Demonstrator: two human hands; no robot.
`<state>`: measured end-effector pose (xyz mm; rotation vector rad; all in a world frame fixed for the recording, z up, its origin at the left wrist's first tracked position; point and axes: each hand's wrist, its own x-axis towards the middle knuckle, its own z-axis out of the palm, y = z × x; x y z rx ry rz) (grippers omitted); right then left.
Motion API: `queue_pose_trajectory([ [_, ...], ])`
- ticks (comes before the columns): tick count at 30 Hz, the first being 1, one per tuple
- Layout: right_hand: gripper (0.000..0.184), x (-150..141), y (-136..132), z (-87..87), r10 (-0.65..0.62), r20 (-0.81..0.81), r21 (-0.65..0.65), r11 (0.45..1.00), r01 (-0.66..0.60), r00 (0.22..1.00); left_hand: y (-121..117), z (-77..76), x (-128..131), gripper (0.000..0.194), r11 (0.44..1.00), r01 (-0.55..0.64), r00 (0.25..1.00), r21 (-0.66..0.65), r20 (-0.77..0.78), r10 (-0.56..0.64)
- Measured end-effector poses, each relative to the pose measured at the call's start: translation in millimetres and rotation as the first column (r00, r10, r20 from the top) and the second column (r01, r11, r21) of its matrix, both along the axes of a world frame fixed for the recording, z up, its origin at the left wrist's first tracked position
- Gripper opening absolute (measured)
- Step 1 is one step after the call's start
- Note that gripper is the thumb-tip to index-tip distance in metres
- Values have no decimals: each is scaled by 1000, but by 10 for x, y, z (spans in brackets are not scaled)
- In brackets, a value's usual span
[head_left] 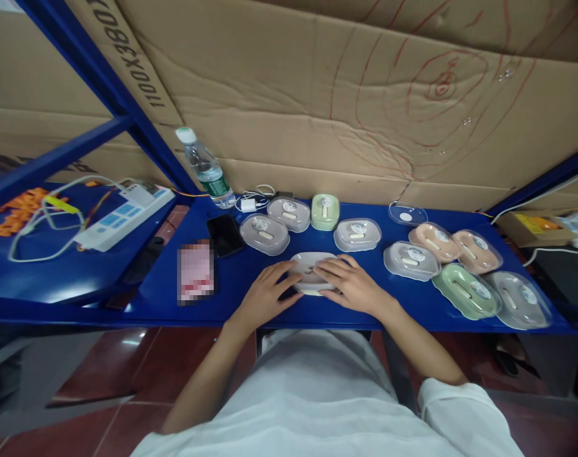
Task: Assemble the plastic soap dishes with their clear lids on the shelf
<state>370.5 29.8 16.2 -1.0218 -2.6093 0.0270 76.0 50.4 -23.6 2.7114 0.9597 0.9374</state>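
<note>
An oval grey plastic soap dish [310, 260] sits in front of me near the table's front edge, partly covered by my fingers. My left hand [271, 293] grips its left end, thumb along the near side and fingers over the rim. From the right, my right hand [356, 285] holds the other end, with its fingertips reaching over the dish's middle. Whether a clear lid is on this dish I cannot tell. Just beyond stand lidded soap dishes: a grey one [358, 235], a green one [325, 212] and another grey one [264, 233].
More lidded dishes, including a grey one [411, 261] and a green one [467, 291], stand at the right. A clear lid-like piece [408, 214] lies at the back. Leftward are a water bottle [208, 171], a phone [225, 234], a blurred pink item [195, 271] and a power strip [124, 218].
</note>
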Motion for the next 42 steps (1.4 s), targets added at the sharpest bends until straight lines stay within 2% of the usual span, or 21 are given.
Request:
queue_pose_trajectory([
  [3, 62, -13, 8, -11, 9, 8, -46, 999, -9, 1000, 6, 0, 7, 27, 1000, -2, 1000, 11, 14, 2],
  [5, 61, -45, 16, -45, -9, 26, -27, 1000, 10, 1000, 14, -2, 12, 28, 1000, -5, 999, 10, 43, 4],
  [9, 54, -118, 34, -150, -64, 30, 73, 995, 62, 998, 26, -28, 12, 31, 1000, 6, 998, 16, 70, -7],
  [14, 47, -194, -10, -189, -211, 34, 194, 960, 200, 977, 29, -53, 7, 47, 999, -36, 999, -13, -9, 36],
  [17, 54, -233, -55, -156, -295, 68, 180, 943, 279, 953, 35, -37, 15, 59, 994, -81, 994, -76, -74, 75],
  [20, 62, -233, -51, -154, -346, 63, 133, 932, 336, 936, 35, -18, 20, 64, 990, -94, 993, -108, -86, 84],
  [22, 56, -204, -8, -180, -307, 25, 93, 948, 304, 951, 25, -4, 16, 65, 988, -97, 994, -120, -66, 89],
  [25, 42, -135, 76, -206, -105, -54, 40, 993, 107, 993, -6, 29, 1, 68, 993, -60, 998, -99, -21, 58],
  [27, 42, -87, 107, -178, 20, -90, 37, 999, -17, 996, -33, 54, -11, 73, 997, -23, 1000, -68, 3, 23],
  [29, 44, -44, 100, -111, 48, -111, 70, 997, -40, 993, -53, 73, -19, 77, 998, -24, 999, -50, 32, 26],
  [30, 45, -25, 85, -70, 15, -117, 99, 995, -3, 993, -59, 78, -22, 78, 998, -41, 998, -49, 52, 44],
  [32, 44, 8, 43, 1, -130, -120, 157, 976, 149, 984, -62, 80, -23, 80, 995, -81, 992, -60, 92, 87],
  [35, 40, 30, -15, 27, -348, -87, 191, 914, 359, 933, -48, 69, -17, 80, 993, -84, 992, -88, 92, 92],
  [37, 37, 11, -40, -7, -389, -52, 191, 900, 392, 920, -36, 60, -12, 78, 992, -68, 995, -103, 60, 74],
  [39, 36, -37, -60, -53, -376, -17, 199, 907, 371, 927, -29, 56, -11, 74, 991, -61, 997, -120, 35, 65],
  [42, 45, -134, -92, -91, -356, 26, 203, 917, 344, 934, -24, 55, -12, 71, 988, -55, 998, -145, 24, 59],
])
